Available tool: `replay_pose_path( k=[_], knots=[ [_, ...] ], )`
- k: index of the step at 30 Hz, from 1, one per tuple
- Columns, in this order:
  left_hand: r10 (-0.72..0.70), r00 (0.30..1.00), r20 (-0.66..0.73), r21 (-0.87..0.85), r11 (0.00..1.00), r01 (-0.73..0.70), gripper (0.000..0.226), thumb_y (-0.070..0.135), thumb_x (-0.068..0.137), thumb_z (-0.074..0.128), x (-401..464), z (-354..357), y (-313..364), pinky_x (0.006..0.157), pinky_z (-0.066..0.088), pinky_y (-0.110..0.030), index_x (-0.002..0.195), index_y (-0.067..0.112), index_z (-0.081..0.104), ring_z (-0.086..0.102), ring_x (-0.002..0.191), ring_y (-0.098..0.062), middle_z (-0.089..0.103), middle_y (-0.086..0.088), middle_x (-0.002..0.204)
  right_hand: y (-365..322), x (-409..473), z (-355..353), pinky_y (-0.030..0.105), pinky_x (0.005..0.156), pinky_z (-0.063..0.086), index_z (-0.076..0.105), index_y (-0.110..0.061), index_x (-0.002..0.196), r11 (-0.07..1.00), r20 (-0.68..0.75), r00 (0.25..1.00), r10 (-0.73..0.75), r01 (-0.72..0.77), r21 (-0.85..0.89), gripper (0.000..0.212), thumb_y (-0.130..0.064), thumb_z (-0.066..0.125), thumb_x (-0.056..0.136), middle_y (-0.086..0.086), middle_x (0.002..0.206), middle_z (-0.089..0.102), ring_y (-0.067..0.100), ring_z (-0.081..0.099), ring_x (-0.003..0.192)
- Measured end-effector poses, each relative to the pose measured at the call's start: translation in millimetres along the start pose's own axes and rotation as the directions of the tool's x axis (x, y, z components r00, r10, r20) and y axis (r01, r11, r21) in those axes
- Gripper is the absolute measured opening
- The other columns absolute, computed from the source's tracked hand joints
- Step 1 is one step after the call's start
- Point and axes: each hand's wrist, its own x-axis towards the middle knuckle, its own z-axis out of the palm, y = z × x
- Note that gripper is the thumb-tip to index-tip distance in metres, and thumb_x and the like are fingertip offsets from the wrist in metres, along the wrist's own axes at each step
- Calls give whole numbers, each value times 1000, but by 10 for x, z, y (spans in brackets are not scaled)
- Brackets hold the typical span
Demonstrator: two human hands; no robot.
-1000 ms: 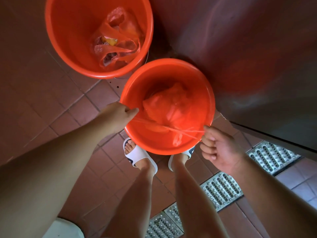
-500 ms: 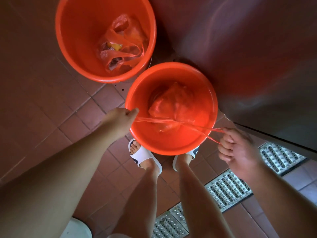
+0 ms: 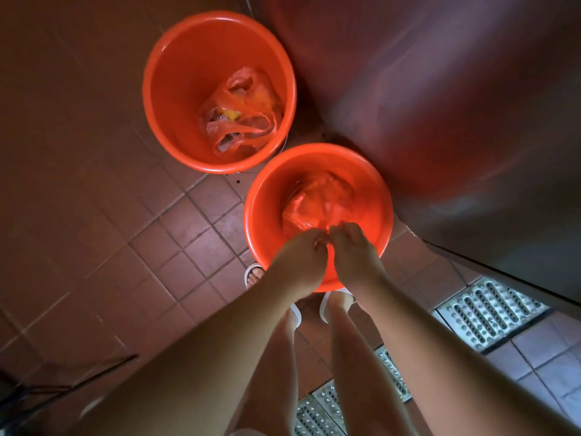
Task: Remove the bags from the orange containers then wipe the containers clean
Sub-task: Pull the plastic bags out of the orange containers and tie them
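Two orange containers stand on the tiled floor. The near basin (image 3: pixel 261 190) holds a red plastic bag (image 3: pixel 317 202), bundled in its middle. Over the basin's near side, my left hand (image 3: pixel 298 256) and my right hand (image 3: pixel 352 250) meet, fingers curled, pinching the bag's handles between them. The far bucket (image 3: pixel 176 73) holds another translucent red bag (image 3: pixel 242 118) with scraps inside, its handles lying loose.
A metal cabinet wall (image 3: pixel 440 121) rises right behind both containers. Metal drain grates (image 3: pixel 490 313) run across the floor at lower right. My feet in white slippers (image 3: pixel 253 273) stand just under the basin. Dark cables (image 3: pixel 47 388) lie at lower left.
My hands were apart, stretching the bag's handles across the basin. They have come together over its near side, still pinching the handles. The view has shifted, so both containers sit lower and farther right.
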Motion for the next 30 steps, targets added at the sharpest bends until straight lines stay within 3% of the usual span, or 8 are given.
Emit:
replay_pose_path(
  k=[3,5,7,9,11,15,20,30],
  knots=[
    [-97,985,145,44,995,92,46,5,95,47,-107,122,47,75,35,-17,137,18,59,61,113,-22,67,-12,130,-49,20,-1,32,77,50,63,-22,109,990,81,993,90,-98,100,24,-34,45,99,9,124,63,22,63,102],
    [-147,965,216,92,987,129,50,6,96,46,-119,158,72,77,34,-16,144,19,53,59,122,-26,63,-11,139,13,109,-25,39,88,49,58,-15,124,993,133,984,117,-113,-38,28,-23,41,104,17,129,57,31,59,110],
    [-196,942,271,187,971,148,51,9,100,44,-109,141,103,89,34,-15,151,16,45,50,135,-26,51,-11,152,76,143,-102,41,94,45,49,-6,133,970,127,980,152,-123,-211,31,-13,36,106,24,130,53,38,56,119],
    [-247,928,279,253,951,177,53,16,104,42,-142,54,159,111,29,-22,157,15,37,38,147,-23,38,-9,162,131,89,-227,38,83,46,49,-6,132,954,131,975,179,-139,-267,30,-13,37,105,21,121,58,36,58,115],
    [-282,924,260,244,945,219,52,20,104,42,-191,-100,221,119,29,-28,155,17,40,37,148,-21,39,-6,162,131,-37,-385,30,72,46,53,-11,129,962,100,969,226,-206,-179,32,-26,43,103,5,103,57,33,60,113],
    [-303,934,190,250,935,253,43,25,101,47,-332,-547,277,113,41,-34,143,20,57,52,136,-22,56,-4,149,-27,-258,-673,32,85,48,56,-15,128,962,42,970,238,-229,-146,35,-34,48,100,-3,97,56,32,61,112],
    [-284,949,140,260,935,242,33,32,98,48,-508,-1086,183,98,46,-29,126,28,66,61,120,-19,66,2,134,-524,-369,-725,18,63,37,60,-15,121,961,-2,981,195,-191,-198,31,-33,48,99,-8,82,50,15,58,84],
    [-195,960,202,473,878,79,26,26,94,46,-342,-2366,-445,79,47,-31,103,20,69,66,97,-25,72,-4,108,-1587,-168,243,12,67,31,60,-15,128,972,-44,980,196,-200,-121,36,-33,53,98,-7,95,61,0,40,68]
  ],
)
